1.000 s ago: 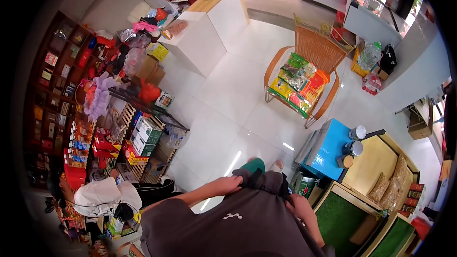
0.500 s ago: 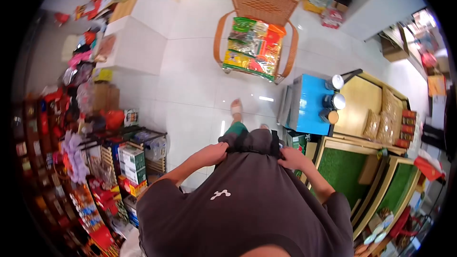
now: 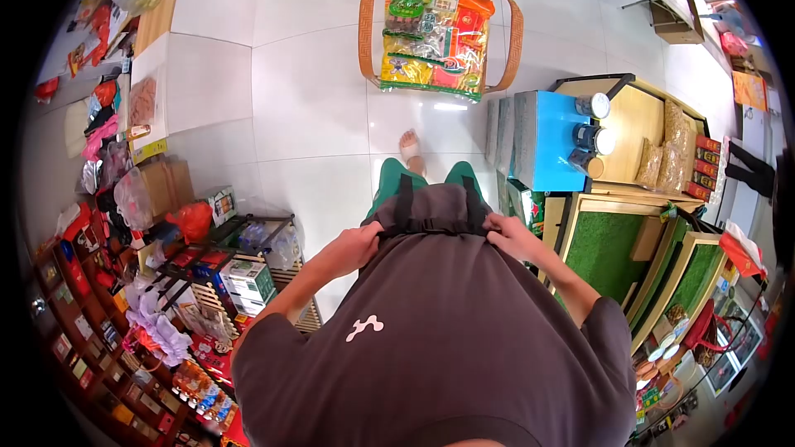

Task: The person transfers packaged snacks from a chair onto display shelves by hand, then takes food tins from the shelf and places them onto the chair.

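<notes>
A black waist strap [image 3: 431, 227] with a buckle at its middle runs across the front of the dark grey T-shirt [image 3: 447, 306]. My left hand [image 3: 358, 247] is closed on the strap's left part at the hip. At the other hip, my right hand [image 3: 508, 237] pinches the strap, its fingers curled against the shirt. Two black vertical straps reach from the belt towards the green trousers [image 3: 389, 180]. One bare foot in a sandal [image 3: 411, 149] shows on the floor ahead.
A wicker chair [image 3: 365, 33] ahead bears colourful snack packets [image 3: 435, 41]. On my right stand a blue box [image 3: 551, 141], several cans and green-lined wooden trays [image 3: 609, 257]. Crowded shelves [image 3: 108, 339] and a black rack [image 3: 273, 236] line my left. White tiled floor [image 3: 315, 116] lies between.
The view has shifted forward and down, so the chair sits higher in the frame. Both hands stay at the waist strap; the buckle and both thighs now show more plainly.
</notes>
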`<control>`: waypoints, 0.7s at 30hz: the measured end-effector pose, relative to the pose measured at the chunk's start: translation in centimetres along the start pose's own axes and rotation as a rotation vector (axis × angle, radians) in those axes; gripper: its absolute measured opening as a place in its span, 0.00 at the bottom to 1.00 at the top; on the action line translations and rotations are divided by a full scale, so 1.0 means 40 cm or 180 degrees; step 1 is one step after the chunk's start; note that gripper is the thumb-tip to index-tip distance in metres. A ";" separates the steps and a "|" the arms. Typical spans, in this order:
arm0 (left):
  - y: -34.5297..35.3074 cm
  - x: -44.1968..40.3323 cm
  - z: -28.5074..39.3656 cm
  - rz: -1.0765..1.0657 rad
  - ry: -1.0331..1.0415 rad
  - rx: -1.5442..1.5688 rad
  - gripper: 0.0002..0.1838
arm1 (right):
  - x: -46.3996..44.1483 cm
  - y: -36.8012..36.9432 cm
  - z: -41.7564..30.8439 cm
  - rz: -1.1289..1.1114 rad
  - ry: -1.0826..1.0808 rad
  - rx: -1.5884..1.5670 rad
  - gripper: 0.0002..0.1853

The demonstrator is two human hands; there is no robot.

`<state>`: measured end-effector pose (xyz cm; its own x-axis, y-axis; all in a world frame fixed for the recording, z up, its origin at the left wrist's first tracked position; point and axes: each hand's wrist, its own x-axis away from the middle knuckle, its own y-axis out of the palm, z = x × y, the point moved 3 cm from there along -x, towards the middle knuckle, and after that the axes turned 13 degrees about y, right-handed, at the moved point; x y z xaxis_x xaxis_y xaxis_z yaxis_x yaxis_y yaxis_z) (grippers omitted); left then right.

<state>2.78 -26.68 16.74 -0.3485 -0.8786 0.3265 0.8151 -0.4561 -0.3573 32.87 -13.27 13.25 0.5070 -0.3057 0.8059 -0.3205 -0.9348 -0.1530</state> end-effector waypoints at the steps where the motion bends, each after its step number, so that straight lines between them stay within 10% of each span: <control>1: -0.024 0.007 0.007 -0.0027 -0.0001 0.0007 0.08 | 0.004 -0.006 -0.019 -0.0119 -0.0030 -0.0257 0.11; 9: -0.143 -0.023 -0.070 -0.0357 -0.0016 0.0913 0.07 | 0.026 0.024 -0.094 -0.0849 0.0115 -0.1909 0.09; 13: -0.134 -0.067 -0.239 -0.0414 -0.1674 0.3363 0.15 | -0.059 -0.010 -0.080 -0.0630 0.1713 -0.2006 0.19; 17: -0.065 -0.150 -0.310 0.0063 -0.0942 0.0978 0.15 | -0.156 -0.012 -0.084 -0.0020 0.1566 -0.1657 0.21; 19: -0.090 -0.191 -0.295 0.0664 0.0444 -0.0270 0.14 | -0.186 -0.011 -0.080 0.0239 0.1276 -0.0899 0.22; 21: -0.069 -0.201 -0.324 0.0371 -0.0189 0.0629 0.13 | -0.212 -0.016 -0.077 0.1233 -0.0158 0.0468 0.17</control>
<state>-2.68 -20.19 3.75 -0.2236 -0.9112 0.3461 0.9250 -0.3103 -0.2193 26.33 -9.55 8.28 0.4105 -0.6448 0.6448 -0.3794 -0.7638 -0.5223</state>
